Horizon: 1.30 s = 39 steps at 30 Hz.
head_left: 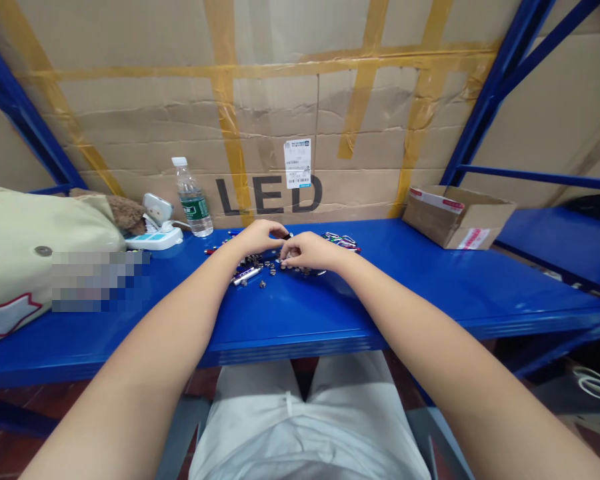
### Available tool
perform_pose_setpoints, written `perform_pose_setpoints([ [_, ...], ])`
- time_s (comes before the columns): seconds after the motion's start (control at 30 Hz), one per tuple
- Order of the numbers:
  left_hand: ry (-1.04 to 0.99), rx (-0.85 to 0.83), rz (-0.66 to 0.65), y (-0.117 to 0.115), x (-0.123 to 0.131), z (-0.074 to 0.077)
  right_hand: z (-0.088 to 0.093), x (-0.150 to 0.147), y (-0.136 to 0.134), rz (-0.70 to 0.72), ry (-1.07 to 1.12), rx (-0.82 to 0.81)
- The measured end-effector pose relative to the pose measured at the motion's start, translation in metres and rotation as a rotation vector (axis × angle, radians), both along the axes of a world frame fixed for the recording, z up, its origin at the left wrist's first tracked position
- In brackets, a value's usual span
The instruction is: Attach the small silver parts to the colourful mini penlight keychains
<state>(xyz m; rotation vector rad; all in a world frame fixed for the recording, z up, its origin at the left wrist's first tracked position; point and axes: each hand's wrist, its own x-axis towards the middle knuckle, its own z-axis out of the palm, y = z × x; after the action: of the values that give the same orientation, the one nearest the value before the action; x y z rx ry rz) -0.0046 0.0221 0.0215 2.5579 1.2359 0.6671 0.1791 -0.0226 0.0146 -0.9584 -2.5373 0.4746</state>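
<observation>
My left hand (261, 236) is over a pile of small parts, its fingers and thumb curled inward. At their tips is something small and dark that I cannot make out. Close beside it, my right hand (311, 252) is bent down with fingertips pinched together; what they hold is too small to name. Small silvery metal pieces (273, 269) lie scattered below and between the hands. A silver and purple pen-like tube (247, 276) rests near the left wrist. Behind the right wrist are several coloured carabiner-like clips (341, 238), partly hidden by that hand.
The blue metal table (300, 313) stands against a large cardboard panel marked LED. A water bottle (193, 200), a white power strip (157, 237) with a charger, and a pale bag (40, 247) are at left. An open cardboard box (455, 217) sits at back right.
</observation>
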Motion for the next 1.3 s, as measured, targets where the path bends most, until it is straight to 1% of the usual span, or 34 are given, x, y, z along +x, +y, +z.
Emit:
perform_pose_setpoints([
  [0.1, -0.004, -0.005, -0.003, -0.001, 0.000, 0.000, 0.002, 0.008, 0.004, -0.014, 0.030, -0.021],
  [0.2, -0.004, -0.004, -0.002, 0.001, -0.001, -0.002, 0.005, 0.015, 0.005, 0.000, -0.002, -0.052],
  [0.33, 0.010, -0.004, 0.002, 0.003, -0.002, -0.002, 0.012, 0.020, 0.001, -0.002, -0.127, -0.121],
  [0.5, 0.035, 0.007, 0.031, 0.000, -0.001, -0.001, 0.020, 0.026, -0.005, -0.075, -0.334, -0.144],
  [0.6, 0.041, 0.005, 0.031, -0.001, 0.000, 0.000, 0.021, 0.028, -0.006, -0.107, -0.382, -0.145],
  [0.7, 0.043, 0.007, 0.025, -0.001, 0.000, 0.000, 0.018, 0.027, -0.005, -0.092, -0.387, -0.141],
  [0.77, 0.037, 0.002, 0.035, -0.001, 0.000, 0.000, 0.018, 0.027, -0.003, -0.069, -0.358, -0.137],
  [0.83, 0.030, -0.005, 0.040, 0.000, 0.000, -0.001, 0.018, 0.027, -0.001, -0.076, -0.277, -0.105],
  [0.9, 0.027, -0.010, 0.034, 0.001, 0.000, -0.001, 0.019, 0.028, 0.003, -0.152, -0.138, -0.017],
  [1.0, 0.020, -0.013, 0.015, 0.001, 0.000, -0.001, 0.016, 0.029, 0.011, -0.332, 0.091, 0.148],
  [1.07, 0.011, -0.017, 0.003, 0.000, 0.001, -0.001, 0.012, 0.028, 0.017, -0.384, 0.190, 0.195],
  [1.2, 0.004, -0.033, -0.031, -0.002, 0.003, 0.001, 0.002, 0.025, 0.025, -0.368, 0.283, 0.203],
  [1.3, 0.004, -0.040, -0.061, -0.004, 0.004, 0.002, -0.001, 0.023, 0.028, -0.350, 0.297, 0.194],
])
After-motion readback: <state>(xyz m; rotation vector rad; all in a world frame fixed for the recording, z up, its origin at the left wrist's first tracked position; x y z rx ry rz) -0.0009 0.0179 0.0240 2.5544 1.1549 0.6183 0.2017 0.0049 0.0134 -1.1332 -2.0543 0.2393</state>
